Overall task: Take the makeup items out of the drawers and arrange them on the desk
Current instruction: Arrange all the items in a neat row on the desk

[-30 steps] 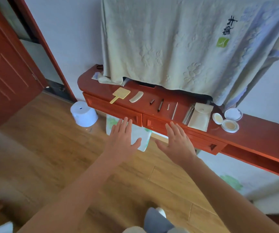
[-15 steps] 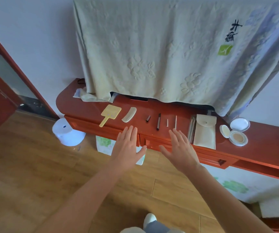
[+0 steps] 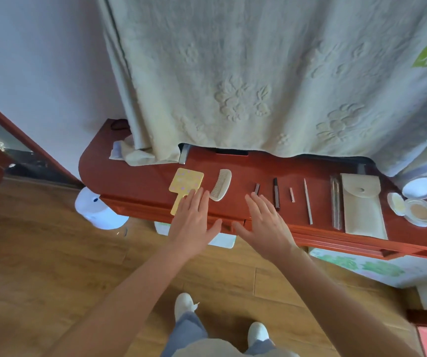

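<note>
both our hands have come forward over the front edge of the desk (image 3: 140,186): left hand (image 3: 194,222) and right hand (image 3: 266,224) flat, empty. makeup items (image 3: 361,210) lie rowed from mirror (image 3: 185,185) to compact (image 3: 422,215); we judge arranging nearly done, only light straightening left.

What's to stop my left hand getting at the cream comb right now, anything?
Likely nothing, so yes: the left hand is open and empty, its fingertips right beside the cream comb, which lies uncovered on the desk.
</note>
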The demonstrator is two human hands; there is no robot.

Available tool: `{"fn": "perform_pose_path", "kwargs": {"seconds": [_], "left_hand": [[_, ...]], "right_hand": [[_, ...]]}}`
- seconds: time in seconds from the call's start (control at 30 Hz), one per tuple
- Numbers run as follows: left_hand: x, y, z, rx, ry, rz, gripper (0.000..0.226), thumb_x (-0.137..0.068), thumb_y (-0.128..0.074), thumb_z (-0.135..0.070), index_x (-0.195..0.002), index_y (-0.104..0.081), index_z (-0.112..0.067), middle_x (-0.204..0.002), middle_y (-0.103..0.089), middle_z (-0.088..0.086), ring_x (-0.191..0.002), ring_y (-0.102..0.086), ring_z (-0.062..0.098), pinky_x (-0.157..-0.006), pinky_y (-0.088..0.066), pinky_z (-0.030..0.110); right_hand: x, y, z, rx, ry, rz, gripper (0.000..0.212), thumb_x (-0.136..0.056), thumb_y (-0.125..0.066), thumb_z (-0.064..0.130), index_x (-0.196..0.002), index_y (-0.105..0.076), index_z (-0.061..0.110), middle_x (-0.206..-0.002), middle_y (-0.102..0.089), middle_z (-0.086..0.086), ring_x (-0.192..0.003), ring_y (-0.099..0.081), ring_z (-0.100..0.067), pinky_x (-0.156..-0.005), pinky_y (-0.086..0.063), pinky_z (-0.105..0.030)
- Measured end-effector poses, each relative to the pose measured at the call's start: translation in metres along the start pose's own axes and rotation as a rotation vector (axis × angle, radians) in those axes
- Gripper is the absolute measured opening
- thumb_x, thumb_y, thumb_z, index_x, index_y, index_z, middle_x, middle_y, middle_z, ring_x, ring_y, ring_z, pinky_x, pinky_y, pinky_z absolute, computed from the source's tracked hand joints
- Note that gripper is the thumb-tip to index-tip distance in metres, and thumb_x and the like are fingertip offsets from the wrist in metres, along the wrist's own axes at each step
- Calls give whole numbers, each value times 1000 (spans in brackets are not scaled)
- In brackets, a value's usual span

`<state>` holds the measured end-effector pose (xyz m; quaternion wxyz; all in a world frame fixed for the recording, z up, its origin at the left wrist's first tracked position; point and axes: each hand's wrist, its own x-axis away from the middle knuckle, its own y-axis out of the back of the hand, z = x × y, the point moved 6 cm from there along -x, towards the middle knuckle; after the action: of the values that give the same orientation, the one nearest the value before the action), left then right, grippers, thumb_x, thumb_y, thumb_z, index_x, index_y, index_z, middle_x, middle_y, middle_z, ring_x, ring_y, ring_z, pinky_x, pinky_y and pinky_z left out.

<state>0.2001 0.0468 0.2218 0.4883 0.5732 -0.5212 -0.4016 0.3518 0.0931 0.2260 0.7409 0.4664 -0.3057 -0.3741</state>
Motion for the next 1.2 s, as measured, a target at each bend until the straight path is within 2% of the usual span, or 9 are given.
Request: {"fn": "perform_pose_path", "kwargs": {"seconds": [0.17, 0.27, 0.33, 0.43, 0.57, 0.73, 0.9, 1.2], "left_hand": [[-28, 1, 64, -51, -215, -24, 65, -90, -37, -42, -139, -35, -1, -143, -42, 17, -132, -40, 31, -108, -37, 43], [-43, -8, 103, -50, -343, 23, 56, -88, -53, -30, -136, -41, -4, -142, -43, 14, -129, -45, 29, -103, -42, 45], [-53, -15, 124, -48, -371, 74, 57, -88, -60, -28, -138, -41, -9, -146, -39, 11, -131, -43, 27, -105, -40, 45], [-70, -30, 146, -39, -350, 218, 63, -92, -51, -38, -146, -26, -17, -155, -22, 4, -141, -27, 22, -115, -24, 38], [-94, -50, 152, -26, -401, 258, 66, -89, -55, -41, -146, -27, -23, -156, -17, 2, -143, -19, 22, -115, -19, 43], [-107, -73, 145, -35, -436, 276, 63, -92, -47, -46, -146, -26, -23, -157, -14, 2, -144, -14, 24, -115, -12, 45], [-119, -80, 132, -33, -452, 207, 60, -93, -44, -46, -145, -28, -21, -157, -16, 4, -144, -17, 25, -114, -15, 48], [-134, -81, 129, -10, -438, 185, 59, -91, -41, -47, -143, -33, -21, -156, -20, 5, -143, -20, 26, -112, -22, 53]], "right_hand": [[-35, -24, 32, 7, -48, 12, 75, -91, -42, 54, -149, -16, 14, -157, -14, -1, -145, -6, -16, -115, -13, -31], [-53, -38, 44, -15, -98, 34, 71, -92, -41, 52, -148, -17, 16, -157, -16, -1, -145, -8, -17, -115, -16, -32], [-65, -45, 47, -39, -140, 36, 68, -93, -43, 49, -147, -20, 16, -156, -19, -2, -144, -13, -18, -114, -21, -35], [-83, -54, 44, -54, -200, 24, 55, -95, -45, 36, -142, -30, 14, -150, -31, -3, -139, -25, -21, -108, -32, -36], [-112, -73, 33, -21, -218, -7, 38, -94, -48, 25, -131, -46, 14, -138, -47, -2, -124, -43, -24, -95, -45, -37], [-129, -94, 15, -7, -234, -114, 31, -85, -61, 11, -116, -60, 8, -124, -61, -8, -109, -55, -35, -82, -51, -46], [-125, -98, 7, 51, -186, -196, 28, -78, -70, 8, -106, -66, 10, -122, -62, -9, -104, -57, -34, -77, -51, -45], [-131, -92, -2, 50, -171, -191, 30, -79, -69, 9, -109, -65, 12, -125, -61, -5, -112, -55, -29, -78, -50, -45]]}}
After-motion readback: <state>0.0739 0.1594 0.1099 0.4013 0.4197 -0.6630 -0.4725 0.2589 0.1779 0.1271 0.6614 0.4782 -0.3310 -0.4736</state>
